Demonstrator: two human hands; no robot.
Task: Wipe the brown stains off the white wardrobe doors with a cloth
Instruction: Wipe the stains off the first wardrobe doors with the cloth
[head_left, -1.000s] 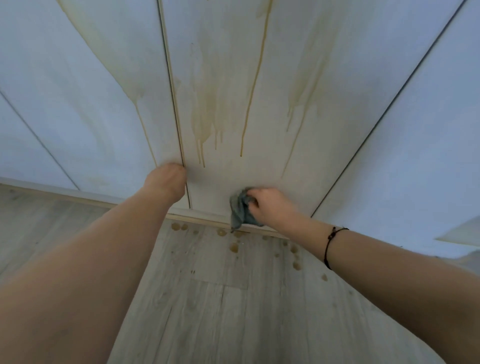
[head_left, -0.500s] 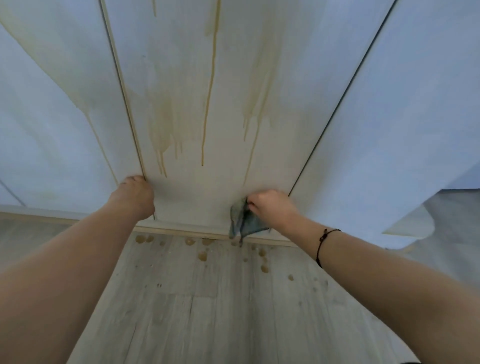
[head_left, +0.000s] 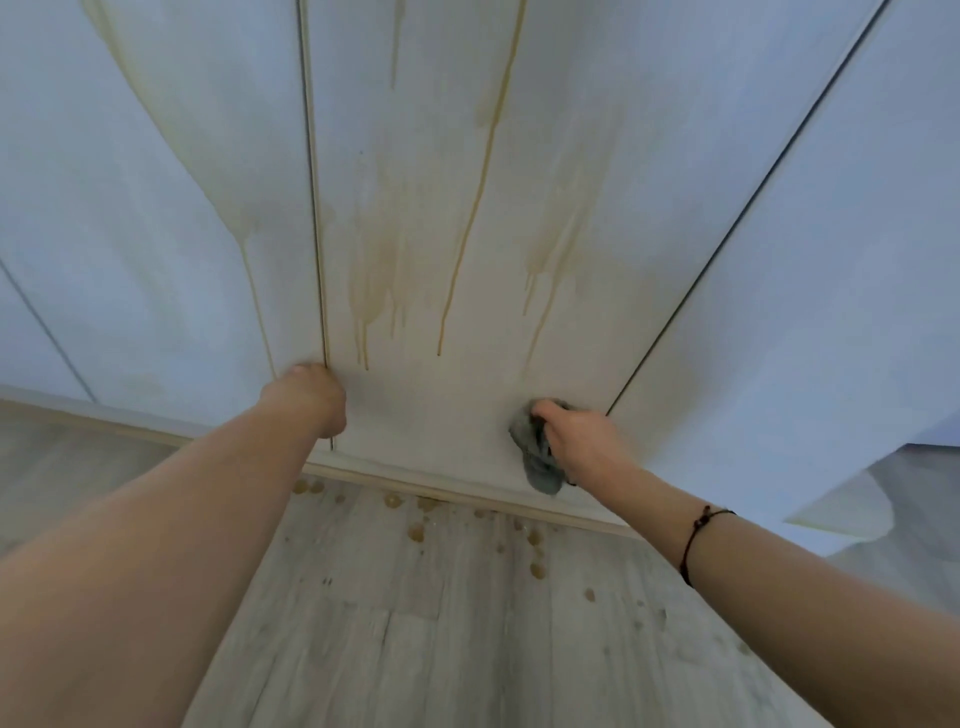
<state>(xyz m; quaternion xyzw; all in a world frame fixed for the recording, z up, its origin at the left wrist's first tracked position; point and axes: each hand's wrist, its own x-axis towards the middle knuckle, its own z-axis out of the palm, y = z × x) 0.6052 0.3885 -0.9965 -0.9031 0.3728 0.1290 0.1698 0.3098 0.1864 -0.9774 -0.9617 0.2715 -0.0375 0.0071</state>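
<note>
At the foot of the white wardrobe, the right hand (head_left: 582, 441) grips a bunched grey-green cloth (head_left: 537, 462), fingers curled round it, and holds it against the lower part of the middle door (head_left: 441, 410), close to that door's right edge and just above the base strip (head_left: 415, 480). The left hand (head_left: 311, 400) rests at the seam between the left door (head_left: 156, 260) and the middle one; it is seen from behind, so whether its fingers lie flat or curled cannot be told. Brown stains (head_left: 374, 280) run down the middle door in smears and thin drips that end above both hands, and one streak crosses the left door. Brown drops (head_left: 415, 531) dot the pale wood-look floor (head_left: 415, 649) below the doors. A dark cord bracelet (head_left: 696, 540) circles the right wrist.
</note>
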